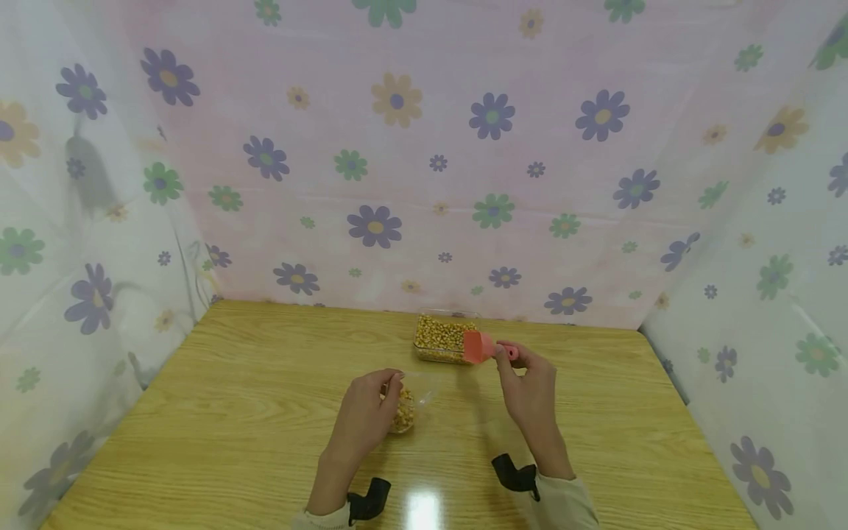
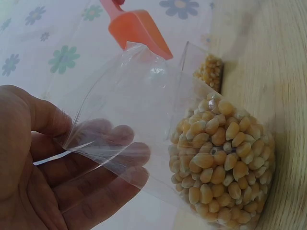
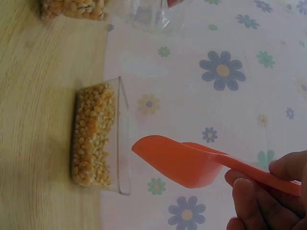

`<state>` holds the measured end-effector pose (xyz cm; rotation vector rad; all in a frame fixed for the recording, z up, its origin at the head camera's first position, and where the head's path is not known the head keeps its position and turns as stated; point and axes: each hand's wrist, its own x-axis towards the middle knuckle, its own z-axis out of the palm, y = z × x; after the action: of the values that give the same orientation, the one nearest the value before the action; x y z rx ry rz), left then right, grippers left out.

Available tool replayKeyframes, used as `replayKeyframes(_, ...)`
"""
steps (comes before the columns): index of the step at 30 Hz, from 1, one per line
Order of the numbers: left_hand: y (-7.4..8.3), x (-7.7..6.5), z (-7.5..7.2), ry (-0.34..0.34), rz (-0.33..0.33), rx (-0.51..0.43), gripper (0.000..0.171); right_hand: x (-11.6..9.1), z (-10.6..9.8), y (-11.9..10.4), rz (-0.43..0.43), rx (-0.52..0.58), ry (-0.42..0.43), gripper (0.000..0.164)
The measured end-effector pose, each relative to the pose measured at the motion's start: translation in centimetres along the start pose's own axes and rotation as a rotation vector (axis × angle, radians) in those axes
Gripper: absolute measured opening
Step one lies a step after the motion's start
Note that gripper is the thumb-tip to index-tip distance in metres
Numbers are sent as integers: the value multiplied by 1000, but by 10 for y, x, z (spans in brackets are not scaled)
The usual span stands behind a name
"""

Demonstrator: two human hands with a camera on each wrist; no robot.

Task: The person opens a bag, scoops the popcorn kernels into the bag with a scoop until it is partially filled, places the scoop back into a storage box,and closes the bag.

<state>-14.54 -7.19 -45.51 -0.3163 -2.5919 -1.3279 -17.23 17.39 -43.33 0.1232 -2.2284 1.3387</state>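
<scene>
My left hand [image 1: 368, 409] pinches the upper edge of a clear plastic bag [image 2: 129, 96] between thumb and fingers. Corn kernels [image 2: 220, 163] fill the bag's lower part, which rests on the table. My right hand [image 1: 532, 381] grips an orange-red scoop [image 3: 182, 160] by its handle. The scoop hangs in the air over the right front of a clear rectangular container [image 3: 123, 139] that holds more corn kernels [image 3: 91, 139]. No kernels show in the visible part of the scoop's bowl; its inside is partly hidden.
The wood-grain table [image 1: 252, 397] carries both the bag and the container. Behind it hangs a flowered cloth [image 1: 437, 184], close to the container's far side, with more cloth at left and right. Black wrist mounts [image 1: 371, 500] sit at both wrists.
</scene>
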Motion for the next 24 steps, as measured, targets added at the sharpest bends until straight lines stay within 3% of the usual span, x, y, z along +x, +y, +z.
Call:
replayKeyframes(6, -1, -1, -1, 0, 4, -13, 29, 14, 12, 14, -3, -31, -17, 18)
replayKeyframes(14, -7, -2, 2, 16, 27, -15, 28, 25, 26, 31, -1, -56, -45, 35)
replayKeyframes(24, -8, -3, 3, 26, 58, -22, 29, 32, 41, 51, 63, 4, -86, 36)
